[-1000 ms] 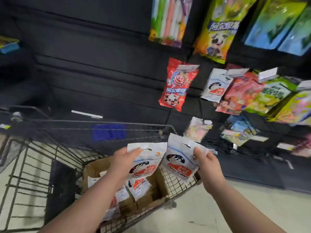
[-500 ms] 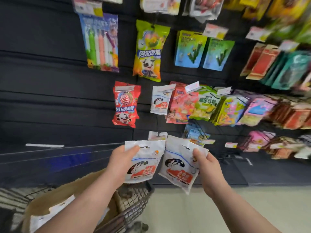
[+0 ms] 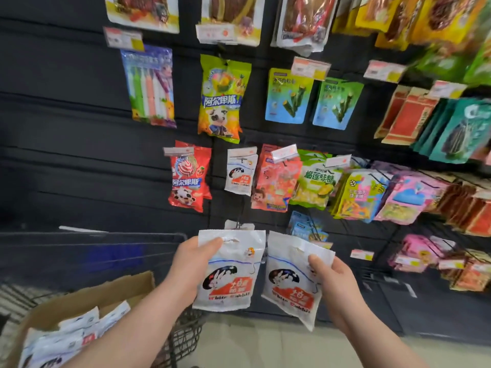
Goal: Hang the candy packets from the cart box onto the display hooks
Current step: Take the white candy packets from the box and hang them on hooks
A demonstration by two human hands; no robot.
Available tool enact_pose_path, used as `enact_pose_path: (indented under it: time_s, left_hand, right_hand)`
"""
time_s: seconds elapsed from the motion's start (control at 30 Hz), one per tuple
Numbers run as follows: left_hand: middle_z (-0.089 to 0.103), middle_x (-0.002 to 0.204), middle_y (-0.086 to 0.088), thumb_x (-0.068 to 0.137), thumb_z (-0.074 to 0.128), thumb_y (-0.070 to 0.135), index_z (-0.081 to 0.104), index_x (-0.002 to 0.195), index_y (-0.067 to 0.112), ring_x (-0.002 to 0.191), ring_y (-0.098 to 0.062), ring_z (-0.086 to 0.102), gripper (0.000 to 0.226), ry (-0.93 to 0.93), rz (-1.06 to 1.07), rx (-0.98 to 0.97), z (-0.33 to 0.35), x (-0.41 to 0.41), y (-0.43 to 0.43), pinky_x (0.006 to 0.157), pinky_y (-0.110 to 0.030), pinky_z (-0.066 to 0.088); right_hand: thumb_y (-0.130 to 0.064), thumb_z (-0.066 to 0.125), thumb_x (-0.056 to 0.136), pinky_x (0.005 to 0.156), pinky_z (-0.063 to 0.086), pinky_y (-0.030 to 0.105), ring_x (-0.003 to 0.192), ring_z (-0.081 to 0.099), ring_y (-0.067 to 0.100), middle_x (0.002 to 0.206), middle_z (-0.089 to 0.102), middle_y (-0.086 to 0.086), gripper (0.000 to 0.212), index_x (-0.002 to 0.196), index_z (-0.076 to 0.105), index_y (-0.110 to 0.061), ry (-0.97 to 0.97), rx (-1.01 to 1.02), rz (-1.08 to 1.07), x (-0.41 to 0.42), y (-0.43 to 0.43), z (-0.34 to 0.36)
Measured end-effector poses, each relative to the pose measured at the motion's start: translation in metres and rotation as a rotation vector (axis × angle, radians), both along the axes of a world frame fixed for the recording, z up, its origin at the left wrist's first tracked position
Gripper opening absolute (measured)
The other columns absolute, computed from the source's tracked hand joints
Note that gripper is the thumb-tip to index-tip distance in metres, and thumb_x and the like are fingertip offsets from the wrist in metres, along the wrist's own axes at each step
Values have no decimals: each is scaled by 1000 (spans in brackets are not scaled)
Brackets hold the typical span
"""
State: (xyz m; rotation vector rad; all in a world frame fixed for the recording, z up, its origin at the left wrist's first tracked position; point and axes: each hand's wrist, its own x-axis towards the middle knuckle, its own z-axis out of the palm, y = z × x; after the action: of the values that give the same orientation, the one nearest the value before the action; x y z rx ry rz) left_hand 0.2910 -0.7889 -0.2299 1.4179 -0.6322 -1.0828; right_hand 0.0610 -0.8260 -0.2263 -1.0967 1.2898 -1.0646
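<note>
My left hand grips a white candy packet with a rabbit logo by its left edge. Beside it, my right hand holds a second, matching white packet, tilted slightly. Both packets are raised in front of the dark display wall, below a hook that carries the same white packets. The cardboard cart box sits at the lower left with several more white packets inside.
The wire cart holds the box at lower left. Many coloured snack bags hang on hooks: a red bag, a yellow-green bag, pink and green bags to the right. A hook with a price tag sits just above my packets.
The view has tilted up from the cart to the display wall. Both hands have lifted the two packets away from the box and toward the hooks.
</note>
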Motion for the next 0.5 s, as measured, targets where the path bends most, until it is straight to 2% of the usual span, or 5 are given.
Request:
enact_pose_path:
  time_s: [0.1,0.23,0.3,0.5]
  left_hand:
    - [75,85,-12,91,62,19,68,99,12,78,-32,72,12,-20,40,20,3,6,-2,69,-41,56]
    - [75,87,-12,91,62,20,68,99,13,80,-33,72,12,-35,70,17,3,16,-14,77,-47,57]
    - [75,87,-11,91,62,20,68,99,13,81,-32,72,12,-35,70,17,1,20,-23,80,-49,57]
    - [76,85,-10,92,61,19,68,98,14,79,-30,72,11,13,42,18,-7,35,-69,75,-45,58]
  right_hand:
    - [-10,51,95,50,52,23,70,72,18,91,73,11,16,105,63,-8,13,-15,47,4,-11,1]
    - [-7,50,95,46,52,23,60,70,16,80,72,9,13,94,64,-8,-12,-18,76,16,-28,4]
    - [-8,50,95,49,54,25,64,70,19,82,72,9,13,94,63,-10,-21,-8,78,22,-39,5]
    - [-11,52,94,58,53,33,71,69,24,86,72,10,12,99,62,-10,-7,5,61,46,-85,7]
